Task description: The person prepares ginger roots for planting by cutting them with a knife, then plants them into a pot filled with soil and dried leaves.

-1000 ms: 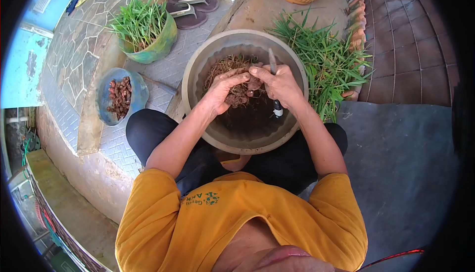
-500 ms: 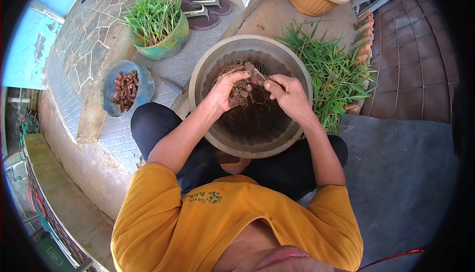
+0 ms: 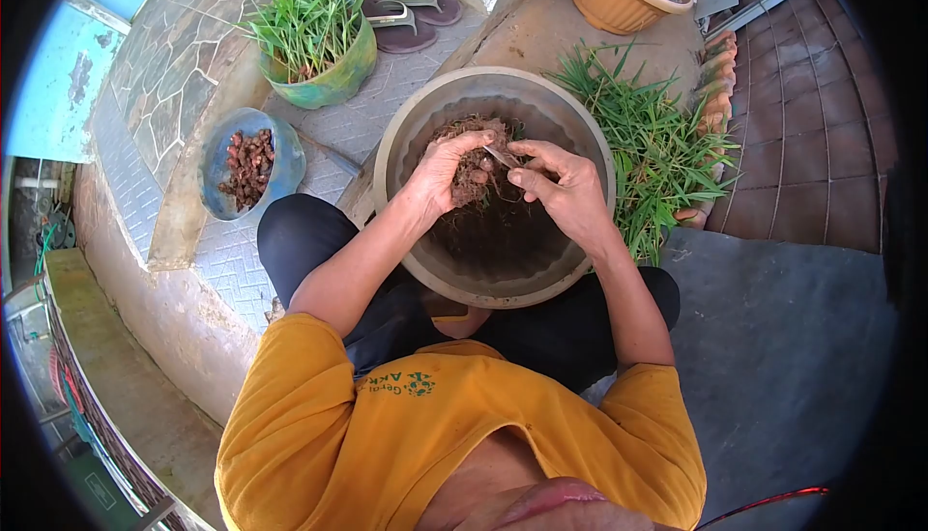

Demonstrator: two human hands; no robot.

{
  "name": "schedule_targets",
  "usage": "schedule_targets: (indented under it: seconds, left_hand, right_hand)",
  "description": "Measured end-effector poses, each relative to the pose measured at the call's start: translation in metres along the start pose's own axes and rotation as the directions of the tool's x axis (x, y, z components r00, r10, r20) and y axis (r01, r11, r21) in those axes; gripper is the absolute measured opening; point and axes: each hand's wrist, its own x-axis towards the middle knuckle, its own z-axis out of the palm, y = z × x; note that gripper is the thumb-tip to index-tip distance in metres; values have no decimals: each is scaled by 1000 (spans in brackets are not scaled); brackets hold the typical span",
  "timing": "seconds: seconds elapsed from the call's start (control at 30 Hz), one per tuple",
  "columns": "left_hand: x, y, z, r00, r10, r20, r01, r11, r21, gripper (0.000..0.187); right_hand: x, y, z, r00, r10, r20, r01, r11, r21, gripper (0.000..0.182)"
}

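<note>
My left hand is closed around a soil-covered root clump with thin, tangled roots, held over a large round grey-brown pot. On the clump's right side, my right hand is pinched, thumb against fingers. From its fingertips a small flat, pale, blade-like piece points toward my left thumb; its kind is hard to make out. Dark soil lies in the pot below both hands. Part of the clump is hidden behind my left fingers.
Left of the pot stands a blue bowl of knobbly brown rhizomes. Behind it is a green tub of leafy shoots, beside sandals. Cut green stalks lie at the right, near an orange pot.
A knobbly piece showed between my hands earlier; now the pale blade-like piece shows there. My right fingers have shifted slightly, and the whole view has moved a little.
</note>
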Motion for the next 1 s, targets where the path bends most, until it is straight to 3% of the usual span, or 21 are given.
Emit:
schedule_targets:
  seconds: [0.2, 0.3, 0.4, 0.5, 0.53, 0.63, 0.7, 0.77, 0.93, 1.0]
  left_hand:
    - [8, -7, -5, 996, -77, 49, 82, 991, -110, 15]
    - [10, -10, -7, 985, -114, 130, 133, 979, -156, 14]
    - [6, -9, -3, 984, -113, 136, 134, 978, -158, 13]
    - [6, -3, 4, 994, -53, 98, 72, 978, -196, 14]
    - [8, -2, 4, 995, -35, 89, 56, 969, -240, 15]
    - [11, -1, 7, 1000, 16, -5, -16, 960, -279, 16]
    - [11, -3, 19, 995, 51, -92, -76, 949, -305, 16]
    - [16, -6, 13, 996, 81, -23, -84, 961, -264, 16]
    - [13, -6, 20, 997, 79, 3, -73, 933, -353, 17]
    - [14, -2, 16, 987, 143, 66, -113, 933, -341, 16]
  right_hand:
    - [4, 6, 6, 1000, -1, -24, 4, 992, 128, 25]
    - [8, 16, 15, 989, -39, -145, 58, 990, 127, 20]
    - [14, 13, 8, 987, 138, -86, -113, 962, 249, 23]
    - [16, 14, 2, 971, 151, -186, -128, 983, 129, 31]
    - [16, 10, 4, 962, 70, -263, -86, 995, -52, 38]
    - [2, -6, 22, 967, -28, -254, -49, 955, -292, 43]
    - [-3, -3, 39, 963, -139, -231, 87, 971, -221, 41]
    - [-1, 6, 47, 964, -131, -232, 105, 987, -124, 34]
    - [6, 11, 32, 988, 108, -107, -73, 956, 285, 18]
    - [7, 14, 18, 983, 174, -60, -138, 913, 383, 13]
